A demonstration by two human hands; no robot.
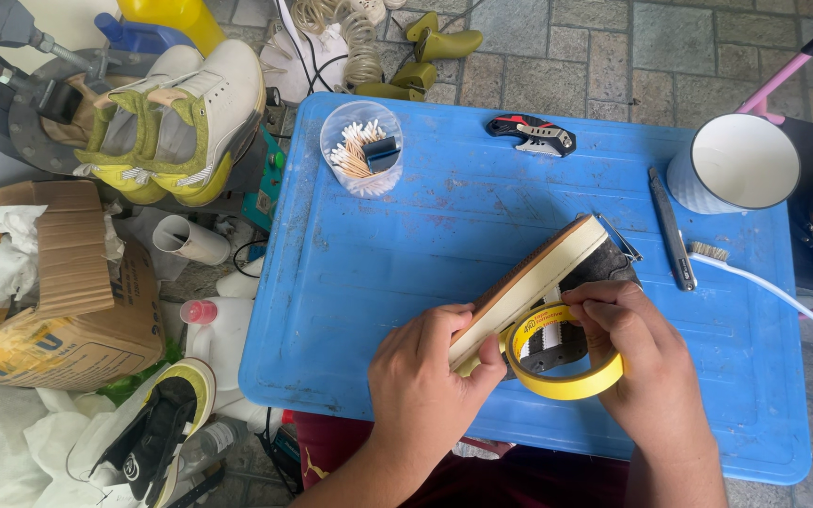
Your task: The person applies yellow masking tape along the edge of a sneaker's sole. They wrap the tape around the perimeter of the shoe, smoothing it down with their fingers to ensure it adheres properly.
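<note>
Shoe (538,277) held sole-up, long axis slanting up-right, between hands (430,372).

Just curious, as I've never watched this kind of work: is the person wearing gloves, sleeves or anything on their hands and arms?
No. Both the left hand and right hand are bare, without gloves, rings or a watch, and the forearms show no sleeves.

We see a yellow tape roll (565,362), a shoe (543,282) with cream sidewall and tan sole, a scuffed blue counter (406,254), a white mug (734,164), and white-and-yellow sneakers (176,122).
</note>
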